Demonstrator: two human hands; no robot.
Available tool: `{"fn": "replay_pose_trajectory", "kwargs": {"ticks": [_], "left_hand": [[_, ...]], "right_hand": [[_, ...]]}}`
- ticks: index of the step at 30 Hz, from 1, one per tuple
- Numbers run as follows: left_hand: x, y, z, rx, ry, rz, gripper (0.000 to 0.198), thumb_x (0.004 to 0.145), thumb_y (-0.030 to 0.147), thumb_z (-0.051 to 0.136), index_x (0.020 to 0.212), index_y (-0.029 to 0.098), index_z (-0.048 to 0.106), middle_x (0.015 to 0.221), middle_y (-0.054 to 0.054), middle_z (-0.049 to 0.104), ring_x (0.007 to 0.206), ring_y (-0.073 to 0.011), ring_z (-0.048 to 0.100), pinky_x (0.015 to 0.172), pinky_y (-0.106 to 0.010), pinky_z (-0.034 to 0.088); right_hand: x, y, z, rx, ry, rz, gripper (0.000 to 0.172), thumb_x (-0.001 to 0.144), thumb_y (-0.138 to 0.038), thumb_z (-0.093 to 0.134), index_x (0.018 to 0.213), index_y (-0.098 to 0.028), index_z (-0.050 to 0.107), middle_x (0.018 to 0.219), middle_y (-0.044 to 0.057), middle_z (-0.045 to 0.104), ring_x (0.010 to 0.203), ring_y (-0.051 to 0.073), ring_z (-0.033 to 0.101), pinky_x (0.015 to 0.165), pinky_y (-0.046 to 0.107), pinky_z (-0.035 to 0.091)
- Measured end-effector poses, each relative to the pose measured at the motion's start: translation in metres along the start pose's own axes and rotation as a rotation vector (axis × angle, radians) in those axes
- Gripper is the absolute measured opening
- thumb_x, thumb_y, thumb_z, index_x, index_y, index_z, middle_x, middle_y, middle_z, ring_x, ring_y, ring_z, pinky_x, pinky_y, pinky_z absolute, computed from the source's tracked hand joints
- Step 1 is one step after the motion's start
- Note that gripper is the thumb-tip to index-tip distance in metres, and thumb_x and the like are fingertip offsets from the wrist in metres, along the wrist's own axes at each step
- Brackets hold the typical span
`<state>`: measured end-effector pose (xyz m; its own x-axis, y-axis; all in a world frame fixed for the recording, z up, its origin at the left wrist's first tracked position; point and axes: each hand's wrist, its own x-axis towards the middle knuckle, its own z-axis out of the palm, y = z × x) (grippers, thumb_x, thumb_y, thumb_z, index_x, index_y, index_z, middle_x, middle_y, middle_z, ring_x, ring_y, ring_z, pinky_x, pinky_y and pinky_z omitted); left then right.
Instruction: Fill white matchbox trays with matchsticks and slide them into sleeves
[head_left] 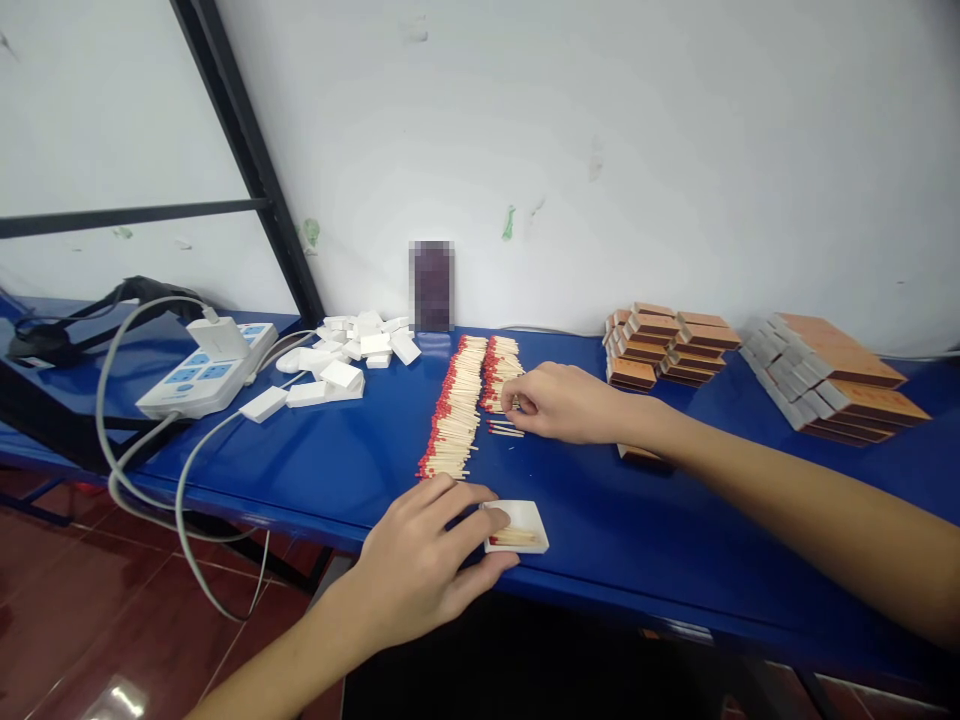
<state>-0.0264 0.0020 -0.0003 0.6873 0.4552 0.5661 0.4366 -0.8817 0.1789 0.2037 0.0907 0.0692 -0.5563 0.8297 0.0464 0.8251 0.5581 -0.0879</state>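
My left hand (420, 565) grips a small white matchbox tray (534, 515) at the table's front edge, thumb at the near side and fingers over the left end. Inside the tray lie a few red-tipped matches (516, 538). Beyond it, my right hand (559, 402) reaches in from the right, its thumb and fingers pinched at the shorter row of matches (501, 358); whatever is between the fingertips is hidden. Several loose matches (506, 430) lie just below those fingers. A longer row of red-tipped matches (456, 410) stretches out to the left.
White empty trays (375, 345) are heaped at the back left, near a power strip (206, 375) with looping cables. Stacked matchboxes (651, 330) and wrapped larger boxes (847, 365) stand at right. A matchbox (641, 455) lies partly under my right forearm. A dark pixelated object (433, 287) leans on the wall.
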Motion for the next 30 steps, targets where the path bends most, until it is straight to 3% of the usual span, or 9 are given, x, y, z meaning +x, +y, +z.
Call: {"fn": "replay_pose_trajectory", "kwargs": {"ticks": [6,12,23,30], "left_hand": [[0.000,0.001,0.000,0.001,0.006,0.008,0.015,0.095,0.028,0.061,0.106,0.018,0.059,0.106,-0.006,0.066,0.087,-0.0200,0.059,0.078,-0.035,0.051],[0.000,0.001,0.000,0.001,-0.005,0.002,0.015,0.095,0.028,0.061,0.107,0.019,0.060,0.107,-0.007,0.066,0.087,-0.0204,0.059,0.078,-0.036,0.051],[0.001,0.001,-0.001,0.000,-0.003,0.008,0.014,0.096,0.028,0.060,0.106,0.018,0.060,0.106,-0.007,0.065,0.087,-0.0203,0.059,0.079,-0.036,0.051],[0.000,0.001,0.000,0.001,-0.006,0.002,0.015,0.095,0.029,0.060,0.106,0.018,0.061,0.106,-0.007,0.066,0.087,-0.0205,0.059,0.079,-0.036,0.052]], "right_hand": [[0.002,0.004,0.007,0.009,0.012,-0.016,0.015,0.086,-0.025,0.052,0.078,-0.021,0.064,0.072,0.000,0.066,0.061,0.012,0.049,0.056,0.026,0.026],[0.003,0.006,0.007,0.073,-0.049,0.007,0.015,0.083,-0.019,0.052,0.070,-0.020,0.060,0.070,-0.001,0.065,0.060,0.011,0.048,0.057,0.025,0.027],[0.007,0.012,0.016,-0.014,0.032,0.030,0.020,0.089,-0.029,0.049,0.080,-0.021,0.065,0.074,0.002,0.067,0.064,0.014,0.053,0.056,0.026,0.027],[0.005,0.010,0.013,-0.009,0.037,0.017,0.016,0.088,-0.023,0.049,0.077,-0.021,0.061,0.070,0.001,0.064,0.059,0.012,0.047,0.054,0.026,0.024]]}}
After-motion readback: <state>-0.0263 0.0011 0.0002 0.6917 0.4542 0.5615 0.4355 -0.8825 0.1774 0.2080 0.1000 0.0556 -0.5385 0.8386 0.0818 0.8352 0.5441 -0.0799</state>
